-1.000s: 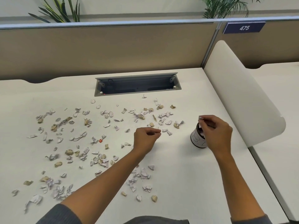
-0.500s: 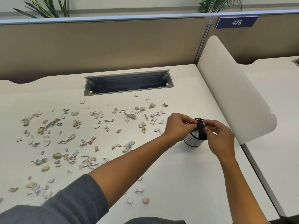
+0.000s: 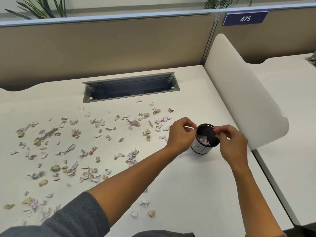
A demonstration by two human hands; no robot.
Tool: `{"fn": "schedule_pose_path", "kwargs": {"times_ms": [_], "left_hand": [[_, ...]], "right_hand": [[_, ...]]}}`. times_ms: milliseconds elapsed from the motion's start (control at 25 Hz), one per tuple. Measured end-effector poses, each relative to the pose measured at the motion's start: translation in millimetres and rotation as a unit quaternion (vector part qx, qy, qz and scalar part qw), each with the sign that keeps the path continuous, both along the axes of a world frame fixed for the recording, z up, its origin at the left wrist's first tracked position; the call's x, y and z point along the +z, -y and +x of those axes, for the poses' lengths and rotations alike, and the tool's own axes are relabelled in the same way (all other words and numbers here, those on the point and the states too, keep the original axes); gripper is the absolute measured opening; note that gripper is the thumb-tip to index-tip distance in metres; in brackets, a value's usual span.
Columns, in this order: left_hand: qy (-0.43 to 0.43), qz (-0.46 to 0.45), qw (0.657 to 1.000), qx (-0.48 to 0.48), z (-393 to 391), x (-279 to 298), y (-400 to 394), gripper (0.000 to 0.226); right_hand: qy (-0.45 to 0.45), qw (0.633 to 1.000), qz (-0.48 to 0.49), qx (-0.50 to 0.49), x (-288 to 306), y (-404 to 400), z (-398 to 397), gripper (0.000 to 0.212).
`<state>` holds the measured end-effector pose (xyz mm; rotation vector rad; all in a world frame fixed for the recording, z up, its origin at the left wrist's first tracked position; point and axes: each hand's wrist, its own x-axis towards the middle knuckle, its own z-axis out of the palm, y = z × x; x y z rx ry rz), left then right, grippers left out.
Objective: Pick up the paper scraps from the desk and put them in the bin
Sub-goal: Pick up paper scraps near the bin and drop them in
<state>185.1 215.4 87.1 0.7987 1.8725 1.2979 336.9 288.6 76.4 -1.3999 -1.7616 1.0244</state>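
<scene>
A small black mesh bin point(image 3: 200, 148) with a white label stands on the white desk point(image 3: 179, 190), right of centre. A few white scraps lie inside it. Many torn white and tan paper scraps point(image 3: 131, 156) lie scattered over the left and middle of the desk. My left hand point(image 3: 180, 135) is at the bin's left rim, thumb and fingers pinched on a pale paper scrap. At the right rim, the fingertips of my right hand point(image 3: 233, 146) are closed on the bin's edge.
A grey open cable tray point(image 3: 131, 88) is sunk into the desk behind the scraps. A white curved divider panel point(image 3: 239, 93) rises just right of the bin. Tan partition walls with a "475" sign point(image 3: 245, 18) close off the back. Another desk lies to the right.
My left hand pinched a scrap in the middle of the desk, then moved right to the bin's rim. My right hand shifted from over the bin to its right rim.
</scene>
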Motion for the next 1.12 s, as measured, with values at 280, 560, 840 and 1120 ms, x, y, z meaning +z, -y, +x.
{"fn": "schedule_pose_path", "kwargs": {"times_ms": [280, 560, 840, 1120], "left_hand": [[-0.175, -0.113, 0.976, -0.058, -64.8, -52.6, 54.4, 0.027], [-0.262, -0.194, 0.936, -0.129, -87.9, -71.7, 61.1, 0.069], [-0.335, -0.229, 0.893, -0.197, -78.7, -96.2, 63.5, 0.063], [-0.421, -0.221, 0.858, -0.194, -91.2, -98.4, 72.0, 0.048]], "right_hand": [[-0.057, 0.993, 0.009, 0.106, -0.6, 40.3, -49.8, 0.026], [0.150, 0.962, -0.016, 0.228, -58.7, 58.7, -112.2, 0.047], [0.214, 0.952, -0.021, 0.217, -82.5, 45.1, -133.1, 0.048], [0.223, 0.933, 0.003, 0.284, -94.1, 57.1, -133.0, 0.057]]}}
